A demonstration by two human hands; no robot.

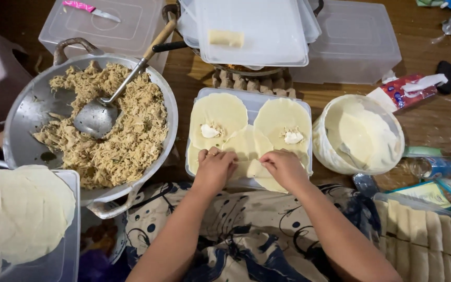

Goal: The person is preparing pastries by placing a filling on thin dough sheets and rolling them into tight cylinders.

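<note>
From the head view we see our left hand [214,169] and right hand [285,168] pressing curled fingers on the thin wrapper [247,151], which lies on a plastic lid [251,99] between the wok of shredded filling [116,136] and the white bucket [358,136].

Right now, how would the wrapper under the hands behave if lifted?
Likely floppy: the wrapper lies thin and flat, bending under the left hand and right hand. Probably tears easily. The neighbouring wrapper would sag under its filling.
</note>
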